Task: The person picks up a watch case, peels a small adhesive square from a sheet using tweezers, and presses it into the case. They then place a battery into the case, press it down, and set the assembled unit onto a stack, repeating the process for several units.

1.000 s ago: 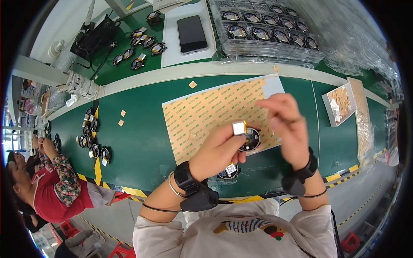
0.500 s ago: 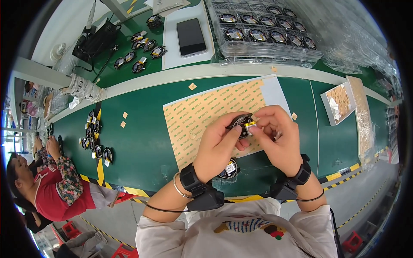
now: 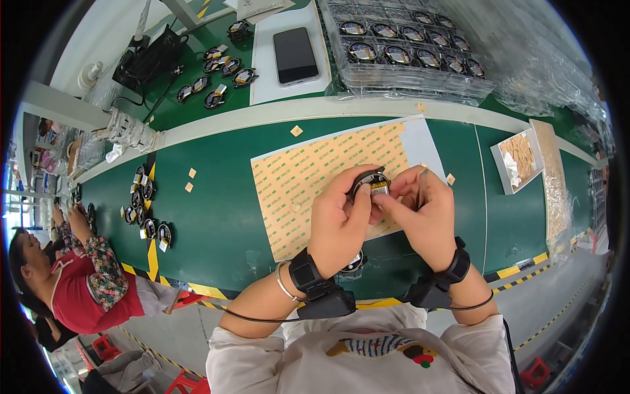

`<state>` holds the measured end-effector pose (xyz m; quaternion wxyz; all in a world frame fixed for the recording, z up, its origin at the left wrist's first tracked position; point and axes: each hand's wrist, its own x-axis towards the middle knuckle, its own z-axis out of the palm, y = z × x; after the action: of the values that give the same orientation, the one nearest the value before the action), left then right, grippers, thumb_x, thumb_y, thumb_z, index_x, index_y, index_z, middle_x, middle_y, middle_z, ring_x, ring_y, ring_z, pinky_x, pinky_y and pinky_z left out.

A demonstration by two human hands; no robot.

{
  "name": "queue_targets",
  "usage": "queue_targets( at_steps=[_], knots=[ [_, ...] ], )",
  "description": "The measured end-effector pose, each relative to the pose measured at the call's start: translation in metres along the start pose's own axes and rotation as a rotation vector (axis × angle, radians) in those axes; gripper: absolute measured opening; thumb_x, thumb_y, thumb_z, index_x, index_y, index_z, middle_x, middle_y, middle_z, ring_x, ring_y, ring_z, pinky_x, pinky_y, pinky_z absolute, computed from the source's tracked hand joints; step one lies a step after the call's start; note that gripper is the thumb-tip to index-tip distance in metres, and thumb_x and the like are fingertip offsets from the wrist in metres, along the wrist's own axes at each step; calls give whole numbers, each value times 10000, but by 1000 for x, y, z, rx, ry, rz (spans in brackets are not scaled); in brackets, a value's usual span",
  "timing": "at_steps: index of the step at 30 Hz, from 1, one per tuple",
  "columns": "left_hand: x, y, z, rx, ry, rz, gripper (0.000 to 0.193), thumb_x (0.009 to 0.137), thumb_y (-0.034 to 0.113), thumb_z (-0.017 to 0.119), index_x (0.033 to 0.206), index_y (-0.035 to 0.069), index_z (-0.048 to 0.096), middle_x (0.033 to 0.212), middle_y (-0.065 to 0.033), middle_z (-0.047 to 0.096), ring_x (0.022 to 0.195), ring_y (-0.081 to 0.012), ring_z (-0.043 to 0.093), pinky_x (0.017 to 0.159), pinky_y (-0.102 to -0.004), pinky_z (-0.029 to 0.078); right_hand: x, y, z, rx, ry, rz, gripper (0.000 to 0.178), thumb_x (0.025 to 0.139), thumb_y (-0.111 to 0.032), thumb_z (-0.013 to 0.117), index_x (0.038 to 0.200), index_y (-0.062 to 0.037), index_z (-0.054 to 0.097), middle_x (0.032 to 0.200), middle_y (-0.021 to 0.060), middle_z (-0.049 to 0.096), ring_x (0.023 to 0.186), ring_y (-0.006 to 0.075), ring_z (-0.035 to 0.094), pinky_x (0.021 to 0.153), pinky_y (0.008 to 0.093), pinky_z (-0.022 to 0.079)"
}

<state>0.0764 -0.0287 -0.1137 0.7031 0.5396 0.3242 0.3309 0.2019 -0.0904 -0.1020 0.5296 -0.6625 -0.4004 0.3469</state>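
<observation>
Above a sheet of tan adhesive stickers, my left hand (image 3: 340, 213) is closed round the rim of a round black watch case (image 3: 360, 181), thumb on its front. A small silver battery with a yellow end (image 3: 379, 188) lies in the case's open face. From the other side my right hand (image 3: 423, 213) is closed, its thumb tip pressed against the battery and its other fingers curled. Those fingertips are partly hidden. Below my left hand, another round case (image 3: 355, 262) lies near the table edge, partly covered by the wrist.
The sticker sheet (image 3: 282, 197) lies under my hands. Several round cases (image 3: 149, 228) sit at the left, more (image 3: 231, 67) behind the rail (image 3: 262, 120). A phone (image 3: 295, 56) and clear trays (image 3: 407, 82) stand at the back, a white box (image 3: 497, 164) at the right. A co-worker (image 3: 98, 289) sits left.
The battery has gone from tilted at the case's edge to flatter against its face. My left hand has turned the case slightly, and my left wrist now covers more of the case below.
</observation>
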Motion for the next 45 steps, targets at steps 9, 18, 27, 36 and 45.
queue_targets(
  at_steps=[9,18,27,36,45],
  knots=[
    [0,-6,-3,194,39,133,249,911,3,423,1135,-21,529,916,-59,597,687,-75,569,599,-201,485,8,4,-4,249,-92,160,77,780,29,637,825,19,576,740,34,630,627,77,595,596,188,466],
    [2,-7,1,147,81,153,242,903,-11,426,1116,-18,542,920,-58,599,691,-70,572,603,-201,487,0,5,1,128,-60,55,61,783,32,631,831,25,593,737,22,617,659,45,573,557,173,434],
    [0,3,-7,35,-60,21,283,857,-27,468,1132,1,529,936,-120,614,765,-143,607,675,-253,502,-1,2,-3,-155,-37,-271,88,769,36,648,835,0,603,705,-9,573,574,12,473,501,156,357],
    [-1,4,-9,314,-176,209,323,840,-48,448,1151,26,497,913,-152,607,739,-224,613,661,-295,482,-1,7,-10,-1,-114,-133,144,748,13,678,779,-31,545,686,-37,504,546,6,390,477,164,288],
    [-6,27,-17,291,-262,-77,256,844,5,505,1100,17,489,795,-104,596,645,-177,570,580,-272,446,9,8,-15,135,-199,-28,201,732,-11,707,776,-50,515,678,-51,454,555,18,343,506,182,292]
  ],
)
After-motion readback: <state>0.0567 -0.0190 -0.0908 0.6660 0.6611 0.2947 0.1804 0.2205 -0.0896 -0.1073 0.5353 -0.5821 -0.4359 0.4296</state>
